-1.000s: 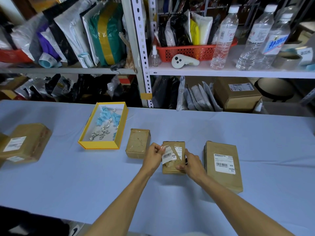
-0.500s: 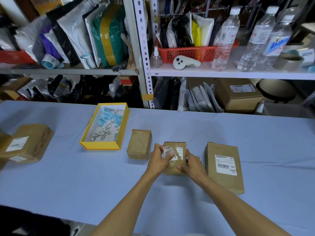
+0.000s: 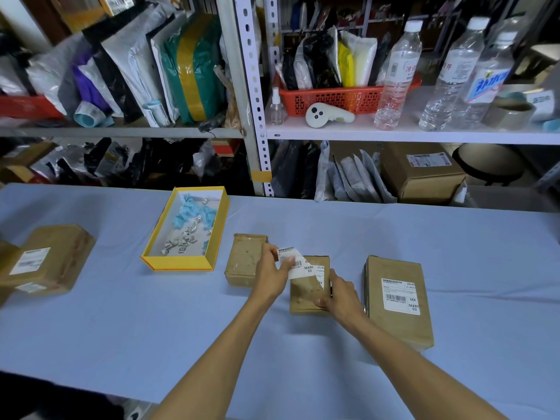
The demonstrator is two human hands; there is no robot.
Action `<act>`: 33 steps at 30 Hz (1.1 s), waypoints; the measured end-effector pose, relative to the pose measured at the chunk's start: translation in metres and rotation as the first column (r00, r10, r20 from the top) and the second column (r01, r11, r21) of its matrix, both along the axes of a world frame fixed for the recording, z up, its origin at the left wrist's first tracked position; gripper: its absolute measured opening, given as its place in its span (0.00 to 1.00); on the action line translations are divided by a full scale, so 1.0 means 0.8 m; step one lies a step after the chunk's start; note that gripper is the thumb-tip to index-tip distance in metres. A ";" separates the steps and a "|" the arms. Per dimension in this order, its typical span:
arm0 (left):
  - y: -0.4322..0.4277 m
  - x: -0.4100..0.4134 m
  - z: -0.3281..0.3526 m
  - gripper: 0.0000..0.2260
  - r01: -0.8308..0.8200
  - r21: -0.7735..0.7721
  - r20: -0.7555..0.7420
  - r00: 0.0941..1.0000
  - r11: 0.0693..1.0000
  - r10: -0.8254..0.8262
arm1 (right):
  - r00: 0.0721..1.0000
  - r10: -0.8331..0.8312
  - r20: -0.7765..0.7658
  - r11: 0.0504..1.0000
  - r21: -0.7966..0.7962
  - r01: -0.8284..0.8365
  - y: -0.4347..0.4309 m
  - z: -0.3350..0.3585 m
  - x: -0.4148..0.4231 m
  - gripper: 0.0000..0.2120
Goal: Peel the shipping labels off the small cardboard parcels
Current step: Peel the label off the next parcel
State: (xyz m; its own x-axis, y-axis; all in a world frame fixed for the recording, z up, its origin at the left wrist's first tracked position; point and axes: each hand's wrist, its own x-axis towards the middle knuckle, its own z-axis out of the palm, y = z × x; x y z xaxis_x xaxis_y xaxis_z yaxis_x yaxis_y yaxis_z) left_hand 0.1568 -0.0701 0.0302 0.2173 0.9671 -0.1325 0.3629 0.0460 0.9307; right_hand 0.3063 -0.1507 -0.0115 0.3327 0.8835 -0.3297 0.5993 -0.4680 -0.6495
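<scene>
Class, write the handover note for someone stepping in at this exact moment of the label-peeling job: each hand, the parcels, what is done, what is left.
Left hand pinches the half-peeled label; its right part is still stuck.
Right hand steadies the middle parcel on the table.
Done: bare parcel just left shows no label.
Left: finish this one, then the large parcel at right and the labelled parcels at far left.

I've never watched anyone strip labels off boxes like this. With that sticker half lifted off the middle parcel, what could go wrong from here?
The label is only partly lifted by the left hand, and a strip looks still stuck to the small parcel, so it may tear and leave pieces behind. The right hand steadies that parcel only at one side; a hard pull could make it slide or tip. The freed sticky flap might also curl and cling to the fingers.
</scene>
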 end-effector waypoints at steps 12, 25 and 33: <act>-0.004 -0.013 -0.018 0.19 -0.150 -0.025 0.041 0.988 0.988 0.151 | 1.000 -0.012 0.001 0.999 -0.031 0.012 0.002 0.002 0.001 0.25; -0.011 -0.016 -0.021 0.18 -0.197 0.085 0.167 0.969 0.977 0.181 | 1.000 -0.014 0.001 0.998 -0.064 0.014 0.005 0.005 0.000 0.27; -0.012 -0.017 -0.029 0.15 -0.242 0.001 0.155 0.958 0.970 0.239 | 1.000 -0.013 0.001 0.998 -0.068 0.013 0.005 0.008 0.000 0.24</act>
State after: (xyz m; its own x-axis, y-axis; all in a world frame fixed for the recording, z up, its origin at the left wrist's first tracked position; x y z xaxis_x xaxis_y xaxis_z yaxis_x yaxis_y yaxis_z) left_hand 0.1434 -0.0799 0.0071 -0.0064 0.9954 -0.0959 0.1968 0.0952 0.9758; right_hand 0.3060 -0.1469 -0.0054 0.3442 0.8546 -0.3887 0.5934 -0.5189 -0.6153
